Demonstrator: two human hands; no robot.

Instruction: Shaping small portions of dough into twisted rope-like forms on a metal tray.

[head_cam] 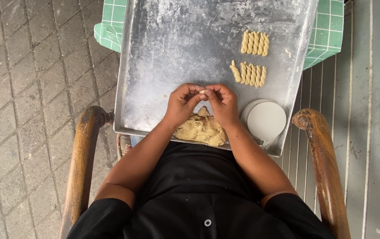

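Note:
My left hand [182,102] and my right hand [222,102] meet over the near part of a floured metal tray [168,48]. Both pinch a small piece of pale dough [203,92] between their fingertips. Just below the hands lies a lump of dough [201,129] on the tray's near edge. Two rows of twisted dough sticks sit farther back on the right, the upper row [255,43] and the lower row [249,73], each with several pieces.
A small round white kitchen scale [266,119] stands on the tray's near right corner. A green checked cloth [329,27] lies under the tray. Wooden chair arms rise at left [81,159] and right [322,159]. Paving bricks lie to the left.

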